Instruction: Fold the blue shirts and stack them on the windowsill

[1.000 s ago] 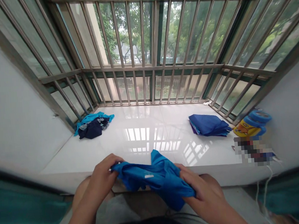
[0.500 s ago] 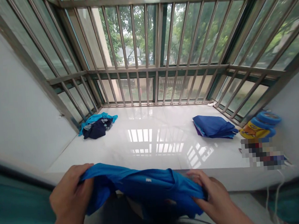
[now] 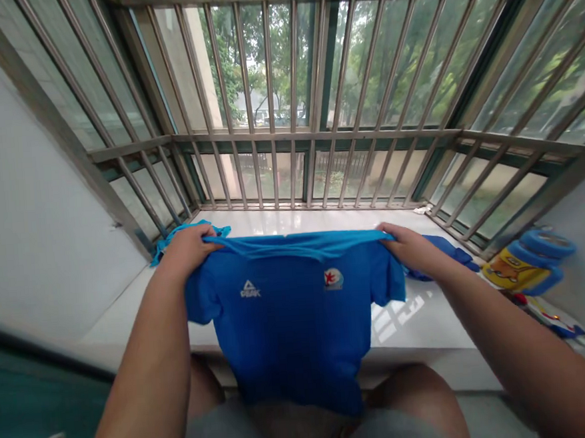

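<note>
I hold a bright blue T-shirt [image 3: 290,326] spread out in front of me, its front with a white logo and a round badge facing me. My left hand [image 3: 187,250] grips its left shoulder and my right hand [image 3: 409,245] grips its right shoulder, both with fingers closed on the cloth. The shirt hangs down over the front edge of the white tiled window ledge [image 3: 419,317] to my lap.
A heap of blue and dark clothes [image 3: 162,251] lies at the ledge's left back, mostly hidden by my left hand. Folded dark blue cloth [image 3: 448,251] lies at the right, beside a yellow and blue bottle [image 3: 523,266]. Metal window bars [image 3: 284,99] enclose the ledge.
The shirt was bunched low between my hands; both hands have risen and moved apart, and the shirt now hangs open by its shoulders.
</note>
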`<action>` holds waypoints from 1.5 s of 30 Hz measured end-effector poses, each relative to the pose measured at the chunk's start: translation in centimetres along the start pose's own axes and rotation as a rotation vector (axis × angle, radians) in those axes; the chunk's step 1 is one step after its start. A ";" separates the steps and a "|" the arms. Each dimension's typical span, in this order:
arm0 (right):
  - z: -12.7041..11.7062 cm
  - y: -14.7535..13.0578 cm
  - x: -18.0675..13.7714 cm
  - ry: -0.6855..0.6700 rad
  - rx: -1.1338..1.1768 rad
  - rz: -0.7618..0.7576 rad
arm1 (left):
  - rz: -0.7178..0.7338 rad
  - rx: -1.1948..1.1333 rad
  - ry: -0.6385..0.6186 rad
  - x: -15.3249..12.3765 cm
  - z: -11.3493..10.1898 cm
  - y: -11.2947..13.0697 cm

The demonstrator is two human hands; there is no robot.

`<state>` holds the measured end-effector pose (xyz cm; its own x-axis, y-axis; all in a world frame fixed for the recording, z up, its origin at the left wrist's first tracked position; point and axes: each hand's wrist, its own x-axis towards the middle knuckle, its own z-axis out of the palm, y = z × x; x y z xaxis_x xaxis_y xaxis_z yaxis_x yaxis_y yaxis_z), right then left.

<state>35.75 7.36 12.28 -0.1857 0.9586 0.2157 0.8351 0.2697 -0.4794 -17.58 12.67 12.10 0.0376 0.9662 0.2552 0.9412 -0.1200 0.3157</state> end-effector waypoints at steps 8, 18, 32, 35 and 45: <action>5.1 0.6 11.5 0.068 -0.537 0.281 | -0.073 0.182 0.092 8.1 10.0 10.5; 23.5 0.6 -1.9 -0.256 -0.443 0.289 | 0.064 0.107 -0.276 -4.2 26.4 8.8; 27.3 -0.5 -4.0 -0.242 -0.291 0.074 | -0.085 0.166 -0.136 -12.4 26.0 1.8; 27.3 -0.8 -3.8 -0.255 -0.291 0.054 | -0.086 0.162 -0.159 -11.8 25.5 1.3; 21.5 6.9 -2.2 -0.257 -0.397 0.255 | -0.206 0.178 -0.036 -10.4 24.1 -4.6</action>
<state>30.77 9.10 -9.84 -0.0308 0.9941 -0.1044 0.9926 0.0182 -0.1200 -14.27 8.67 -14.02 -0.1519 0.9739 0.1684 0.9743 0.1189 0.1911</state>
